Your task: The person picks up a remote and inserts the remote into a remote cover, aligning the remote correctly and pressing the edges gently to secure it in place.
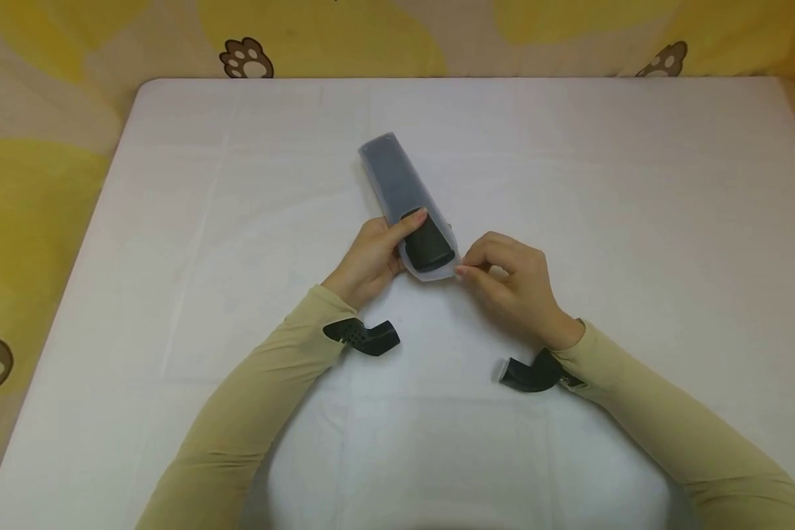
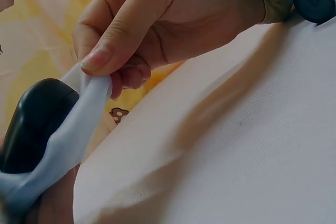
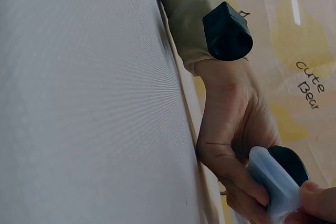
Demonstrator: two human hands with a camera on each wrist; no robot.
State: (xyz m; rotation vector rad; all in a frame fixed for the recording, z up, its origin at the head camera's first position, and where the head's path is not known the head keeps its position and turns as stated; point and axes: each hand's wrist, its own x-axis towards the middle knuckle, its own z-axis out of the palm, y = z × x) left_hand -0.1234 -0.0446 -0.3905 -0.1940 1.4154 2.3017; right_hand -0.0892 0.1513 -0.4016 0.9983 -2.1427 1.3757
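A long black object shaped like a remote control sits in a translucent, bluish-white soft sleeve. Its rounded black end is bare, while the rest shows dimly through the sleeve. My left hand grips it from the side, thumb across the black part and fingers underneath. At the near right corner, my right hand pinches the sleeve's edge between thumb and fingers. In the left wrist view the sleeve's lip is stretched away from the black end. The right thumb shows at the edge of the right wrist view.
A white-covered table lies beneath both hands, which are raised over its middle. Yellow and cream cloth with paw prints hangs behind and to the left. Each wrist carries a black camera mount.
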